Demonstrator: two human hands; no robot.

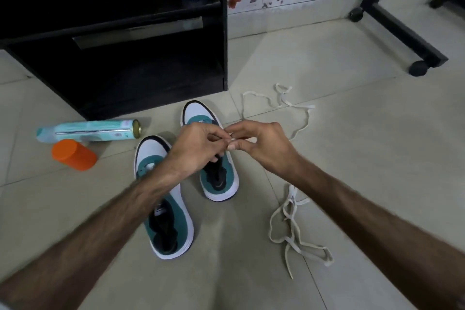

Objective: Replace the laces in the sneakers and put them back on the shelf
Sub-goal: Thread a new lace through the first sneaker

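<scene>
**Threading the lace on the far sneaker**

Over the far sneaker (208,153), in the head view, my left hand (193,148) and right hand (261,145) both pinch one lace (300,121) end just above its eyelets. This shoe points away from me toward the shelf (151,40). No writing is readable on the spray can (88,131).

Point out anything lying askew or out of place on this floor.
The pale green spray can lies tipped on its side beside the orange-lidded jar, in front of the black shelf unit. Two cream flat laces sprawl tangled on the tiles, right of the teal-and-white sneakers.
</scene>
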